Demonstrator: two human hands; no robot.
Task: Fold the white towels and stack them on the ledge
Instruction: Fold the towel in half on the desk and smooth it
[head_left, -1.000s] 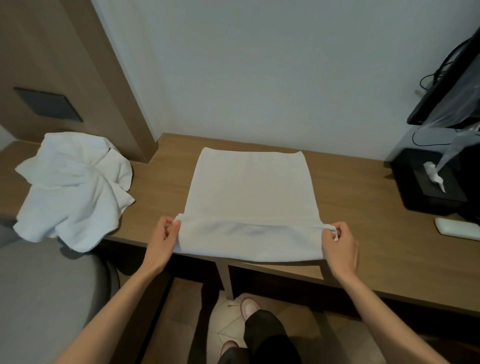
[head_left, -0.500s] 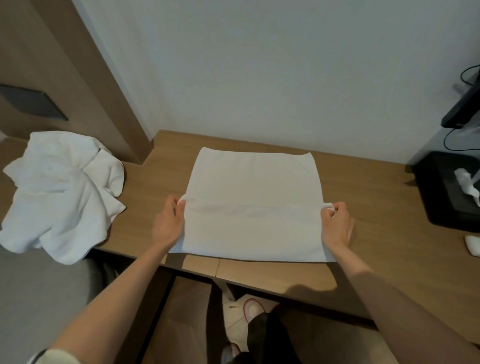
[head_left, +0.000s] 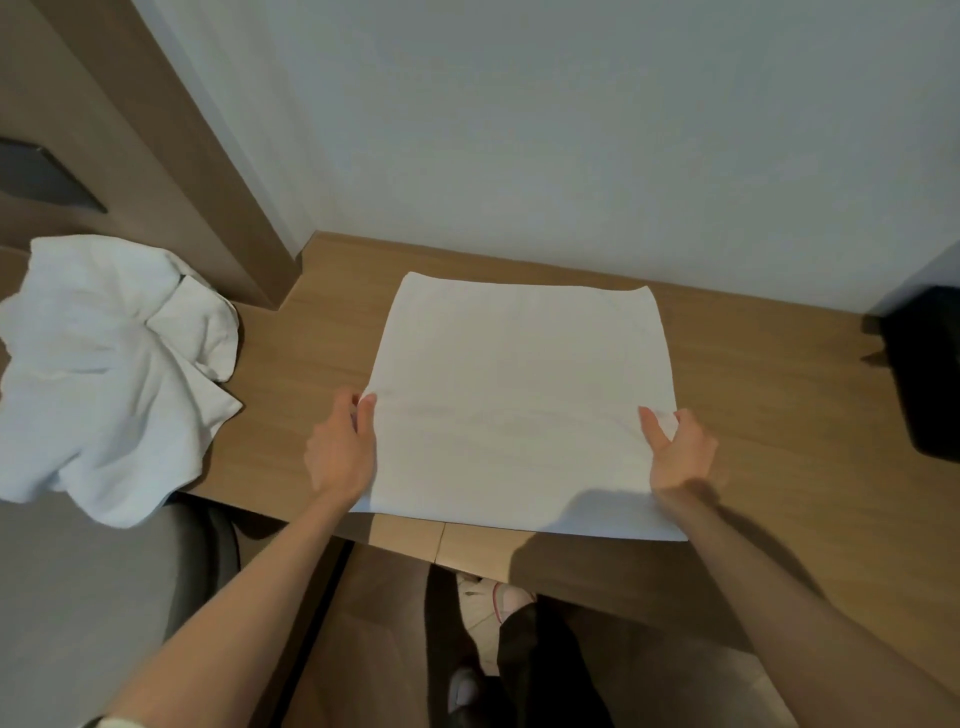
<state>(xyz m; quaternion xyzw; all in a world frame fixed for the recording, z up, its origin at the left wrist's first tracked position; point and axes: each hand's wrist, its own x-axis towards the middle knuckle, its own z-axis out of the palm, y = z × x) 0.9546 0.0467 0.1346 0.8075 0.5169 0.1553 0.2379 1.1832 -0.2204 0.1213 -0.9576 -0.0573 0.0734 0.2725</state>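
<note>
A white towel (head_left: 519, 395) lies flat, as a rough square, on the wooden ledge (head_left: 779, 395) in front of me. Its near edge reaches the ledge's front edge. My left hand (head_left: 343, 447) pinches the towel's left edge about halfway along. At the right edge my right hand (head_left: 675, 452) grips the towel, thumb on top of the cloth. A crumpled heap of white towels (head_left: 114, 364) sits on the ledge's left part and hangs over its front.
A black box (head_left: 924, 374) stands on the ledge at the far right. A wooden panel (head_left: 171, 156) with a dark plate rises at the back left, and the white wall is just behind the towel. Below left is a grey seat (head_left: 78, 597).
Both hands moved away from me with the towel's side edges. The part that hung over the ledge's front now lies flat on the ledge.
</note>
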